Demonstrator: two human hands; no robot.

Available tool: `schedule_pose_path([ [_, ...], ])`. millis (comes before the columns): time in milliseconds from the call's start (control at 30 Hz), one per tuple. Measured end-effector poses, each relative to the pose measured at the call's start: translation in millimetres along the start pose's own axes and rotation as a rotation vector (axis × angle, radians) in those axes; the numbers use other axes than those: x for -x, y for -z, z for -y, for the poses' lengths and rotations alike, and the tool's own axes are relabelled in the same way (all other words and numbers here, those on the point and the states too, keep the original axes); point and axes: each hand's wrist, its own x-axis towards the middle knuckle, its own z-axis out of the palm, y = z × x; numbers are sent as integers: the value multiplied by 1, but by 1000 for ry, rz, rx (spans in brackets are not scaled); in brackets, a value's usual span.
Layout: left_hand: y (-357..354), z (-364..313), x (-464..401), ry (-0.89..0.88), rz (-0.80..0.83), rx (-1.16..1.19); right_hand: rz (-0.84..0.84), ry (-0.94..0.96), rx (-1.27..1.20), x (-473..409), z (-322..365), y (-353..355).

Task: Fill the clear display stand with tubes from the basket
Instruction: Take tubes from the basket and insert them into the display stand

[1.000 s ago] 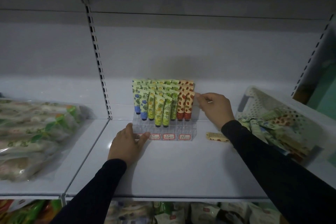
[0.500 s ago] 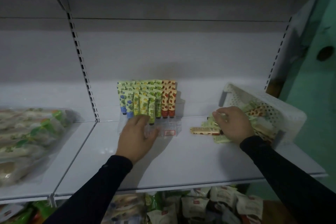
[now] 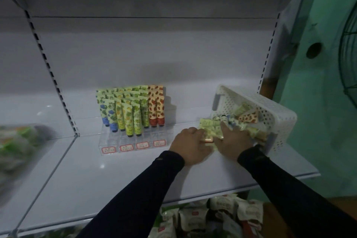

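Observation:
A clear display stand (image 3: 135, 141) sits at the middle of the white shelf, holding upright tubes (image 3: 131, 112) in blue, yellow-green and red prints. A white perforated basket (image 3: 270, 110) lies tipped on its side at the right, with loose tubes (image 3: 212, 124) spilling from its mouth. My left hand (image 3: 190, 147) rests on an orange-and-cream tube (image 3: 206, 138) lying on the shelf, fingers curled over it. My right hand (image 3: 232, 141) is in the spilled pile, fingers closed on pale green tubes.
The white shelf (image 3: 116, 179) ends at the right, just past the basket. Blurred wrapped packs (image 3: 17, 145) lie on the neighbouring shelf at left. Packaged goods (image 3: 212, 218) fill the shelf below. A green wall and a fan guard (image 3: 347, 58) stand at the right.
My left hand left the front of the stand and moved right to the tube beside the basket. My right hand stayed in the spilled pile. The view swung right.

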Motion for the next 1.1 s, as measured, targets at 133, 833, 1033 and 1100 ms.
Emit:
schedule_pose_path([
  [133,-17,1,-11,44,31,-37,29,58,-126,11,8,1],
  [833,-6,-5,4,-5,191,-53,56,151,-543,7,-2,27],
  [1033,-1,-10,10,22,216,-31,-36,168,-611,2,-3,28],
  [1100,5,-7,13,48,242,-7,-78,136,-652,2,-3,30],
])
